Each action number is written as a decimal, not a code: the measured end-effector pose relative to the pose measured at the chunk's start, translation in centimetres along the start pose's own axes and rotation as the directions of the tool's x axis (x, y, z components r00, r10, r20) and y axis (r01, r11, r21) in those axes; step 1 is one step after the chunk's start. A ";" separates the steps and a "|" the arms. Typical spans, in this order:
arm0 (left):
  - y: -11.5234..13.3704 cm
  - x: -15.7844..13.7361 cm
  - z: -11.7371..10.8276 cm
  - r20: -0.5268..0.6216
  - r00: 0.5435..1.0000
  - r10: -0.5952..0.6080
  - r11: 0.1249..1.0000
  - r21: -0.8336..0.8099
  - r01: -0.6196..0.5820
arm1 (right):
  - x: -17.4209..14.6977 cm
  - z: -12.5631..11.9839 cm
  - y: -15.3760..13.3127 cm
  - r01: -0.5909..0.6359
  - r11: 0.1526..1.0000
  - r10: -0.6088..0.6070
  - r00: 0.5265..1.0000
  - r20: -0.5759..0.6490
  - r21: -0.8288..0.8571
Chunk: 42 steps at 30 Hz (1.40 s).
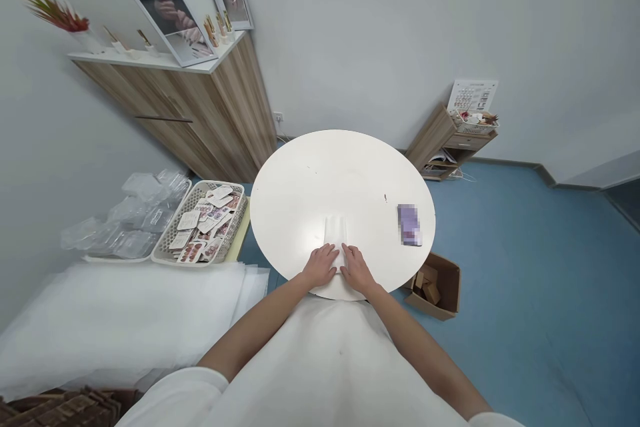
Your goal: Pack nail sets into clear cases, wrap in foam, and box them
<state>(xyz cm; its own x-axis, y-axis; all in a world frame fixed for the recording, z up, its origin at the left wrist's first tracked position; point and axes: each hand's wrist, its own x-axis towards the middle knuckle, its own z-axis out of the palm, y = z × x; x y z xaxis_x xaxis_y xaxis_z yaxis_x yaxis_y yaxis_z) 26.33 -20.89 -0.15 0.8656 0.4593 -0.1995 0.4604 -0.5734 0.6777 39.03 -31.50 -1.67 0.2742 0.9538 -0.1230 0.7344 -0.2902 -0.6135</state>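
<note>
- Round table [320, 173] stood centre, folded sheet [334, 230] on its near edge.
- Left hand [320, 265] and right hand [356, 268] lay side by side on sheet's near end.
- Basket [165, 250] sat left of table; cardboard box [440, 290] on floor, right.

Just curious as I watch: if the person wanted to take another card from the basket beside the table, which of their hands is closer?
Probably the left hand. Both hands rest on the white folded piece at the round table's near edge, but the basket of cards sits on the left hand's side; the right hand would have to cross over.
</note>
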 end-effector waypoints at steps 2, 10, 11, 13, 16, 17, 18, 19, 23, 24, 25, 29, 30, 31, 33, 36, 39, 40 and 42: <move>0.1 0.2 -0.3 0.015 1.000 0.001 1.000 0.001 -0.001 | -0.1 -0.5 0.0 0.114 0.988 -0.106 0.991 0.079 -0.104; 0.2 0.8 -1.1 -0.029 0.997 -0.077 0.980 -0.185 0.070 | 1.2 -1.0 -0.2 0.157 0.959 -0.098 0.965 0.244 -0.235; 0.1 0.7 -1.2 -0.031 0.996 -0.081 0.973 -0.218 0.072 | 1.2 -1.2 -0.3 0.163 0.961 -0.105 0.962 0.252 -0.222; -0.1 0.4 -1.3 -0.010 0.995 -0.102 0.948 -0.303 0.094 | 0.7 -1.6 -0.5 0.176 0.971 -0.125 0.952 0.279 -0.163; -0.5 -0.5 -1.4 0.048 0.993 -0.105 0.891 -0.439 0.115 | -0.4 -2.3 -0.6 0.165 0.986 -0.152 0.935 0.320 -0.015; -0.7 -0.8 -1.3 0.057 0.994 -0.093 0.874 -0.473 0.109 | -0.7 -2.5 -0.6 0.143 0.989 -0.147 0.934 0.326 0.036; -0.9 -1.1 -1.3 0.057 0.995 -0.081 0.861 -0.498 0.099 | -0.9 -2.7 -0.6 0.112 0.990 -0.132 0.935 0.330 0.081; -1.0 -1.3 -1.3 0.047 0.996 -0.073 0.852 -0.516 0.086 | -1.0 -2.8 -0.6 0.073 0.990 -0.110 0.936 0.334 0.119; -1.0 -1.3 -1.4 -0.014 0.996 -0.094 0.852 -0.518 0.073 | -0.1 -3.5 -0.4 -0.187 0.953 0.103 0.939 0.328 0.237; -0.9 -1.1 -1.4 -0.020 0.994 -0.111 0.852 -0.516 0.085 | 0.3 -3.7 -0.3 -0.262 0.924 0.165 0.930 0.328 0.278; -0.8 -0.9 -1.4 -0.021 0.991 -0.132 0.850 -0.517 0.103 | 0.8 -3.8 -0.2 -0.329 0.889 0.220 0.917 0.333 0.318; -0.9 0.3 -1.0 -0.040 0.972 -0.232 0.823 -0.541 0.174 | 2.5 -3.7 0.1 -0.449 0.803 0.320 0.880 0.352 0.392; -1.1 0.6 -0.7 -0.052 0.967 -0.248 0.822 -0.540 0.182 | 2.8 -3.6 0.2 -0.459 0.799 0.337 0.877 0.342 0.390; -1.3 0.9 -0.4 -0.066 0.962 -0.264 0.824 -0.533 0.190 | 3.1 -3.4 0.2 -0.467 0.796 0.355 0.876 0.328 0.385; -1.7 1.5 0.2 -0.095 0.949 -0.301 0.834 -0.508 0.214 | 3.6 -2.8 0.2 -0.489 0.788 0.403 0.869 0.287 0.374; -2.2 2.0 0.9 -0.118 0.926 -0.359 0.842 -0.469 0.266 | 4.0 -2.0 0.3 -0.520 0.781 0.481 0.854 0.197 0.346; -2.2 2.2 1.3 -0.125 0.911 -0.392 0.841 -0.451 0.300 | 3.9 -1.3 0.2 -0.535 0.784 0.530 0.841 0.109 0.315; -2.1 2.2 1.3 -0.129 0.906 -0.403 0.839 -0.447 0.310 | 3.7 -1.0 0.1 -0.525 0.795 0.531 0.844 0.070 0.304; -2.0 2.2 1.5 -0.137 0.895 -0.424 0.835 -0.443 0.328 | 2.9 -0.6 -0.1 -0.476 0.836 0.503 0.864 -0.033 0.273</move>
<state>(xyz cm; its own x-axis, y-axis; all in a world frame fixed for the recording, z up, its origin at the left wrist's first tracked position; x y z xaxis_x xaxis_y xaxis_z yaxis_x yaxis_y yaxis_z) 27.63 -19.76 -2.97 0.5527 0.7471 -0.3694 0.5809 -0.0275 0.8135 40.14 -28.76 -1.54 0.6263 0.6755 -0.3891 0.3137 -0.6754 -0.6674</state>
